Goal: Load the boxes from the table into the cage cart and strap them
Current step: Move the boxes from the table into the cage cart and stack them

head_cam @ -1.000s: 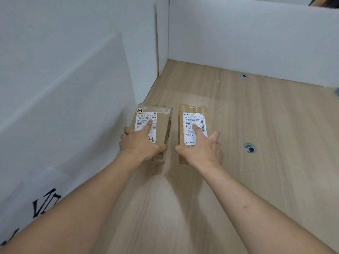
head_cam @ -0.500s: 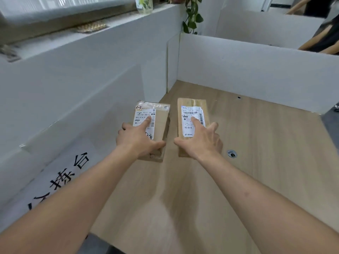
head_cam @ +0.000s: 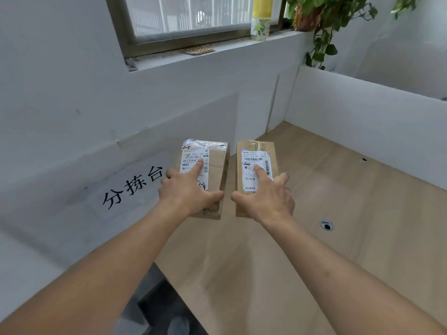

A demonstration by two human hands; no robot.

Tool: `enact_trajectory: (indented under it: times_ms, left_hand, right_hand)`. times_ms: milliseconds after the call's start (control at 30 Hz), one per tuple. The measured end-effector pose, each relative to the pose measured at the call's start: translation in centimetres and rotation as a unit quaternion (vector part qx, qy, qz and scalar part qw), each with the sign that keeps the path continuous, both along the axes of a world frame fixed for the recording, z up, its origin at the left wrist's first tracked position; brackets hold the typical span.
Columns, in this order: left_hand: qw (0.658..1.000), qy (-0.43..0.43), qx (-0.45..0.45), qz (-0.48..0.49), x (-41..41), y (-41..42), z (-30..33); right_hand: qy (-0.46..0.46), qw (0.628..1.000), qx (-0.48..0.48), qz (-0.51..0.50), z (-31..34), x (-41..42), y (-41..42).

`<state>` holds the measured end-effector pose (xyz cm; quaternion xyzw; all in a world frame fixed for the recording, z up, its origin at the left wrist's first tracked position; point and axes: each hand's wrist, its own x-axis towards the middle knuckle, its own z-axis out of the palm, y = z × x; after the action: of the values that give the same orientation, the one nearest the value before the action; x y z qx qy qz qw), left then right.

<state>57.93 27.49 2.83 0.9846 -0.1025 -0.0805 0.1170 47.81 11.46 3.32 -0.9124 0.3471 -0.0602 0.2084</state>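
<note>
At frame centre, the left hand (head_cam: 187, 191) gripped one labelled cardboard parcel (head_cam: 215, 170) and the right hand (head_cam: 267, 198) another (head_cam: 251, 151), seemingly lifted above the wooden table (head_cam: 362, 213); no cage cart visible, loading and strapping remained.

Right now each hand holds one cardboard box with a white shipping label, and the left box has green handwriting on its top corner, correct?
Not quite: the handwriting on the left box is red, not green, as the head view shows. The rest holds: the left hand and right hand each hold one labelled box, the right box included.
</note>
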Motion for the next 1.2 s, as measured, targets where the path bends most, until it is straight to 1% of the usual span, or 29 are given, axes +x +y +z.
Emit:
enact_trajectory:
  times_ms: [300, 567, 800, 1033, 1200]
  left_hand:
    - [0.996, 0.007, 0.003, 0.086, -4.6, 8.3, -0.9]
    - [0.993, 0.037, -0.012, 0.115, -8.8, 15.8, -2.6]
    - [0.986, 0.071, -0.044, 0.142, -12.2, 22.9, -4.6]
    - [0.982, 0.100, -0.049, 0.153, -15.9, 26.2, -6.3]
    - [0.976, 0.113, -0.044, 0.181, -18.0, 27.7, -7.2]
  right_hand:
    - [0.003, 0.996, 0.011, 0.085, -0.6, -1.8, 6.6]
    - [0.011, 0.993, 0.004, 0.120, -1.9, -3.1, 13.9]
    - [0.030, 0.989, -0.004, 0.146, -4.4, -6.3, 20.7]
    - [0.053, 0.984, -0.008, 0.171, -6.2, -8.9, 24.0]
    - [0.067, 0.976, -0.015, 0.205, -7.3, -9.8, 24.9]
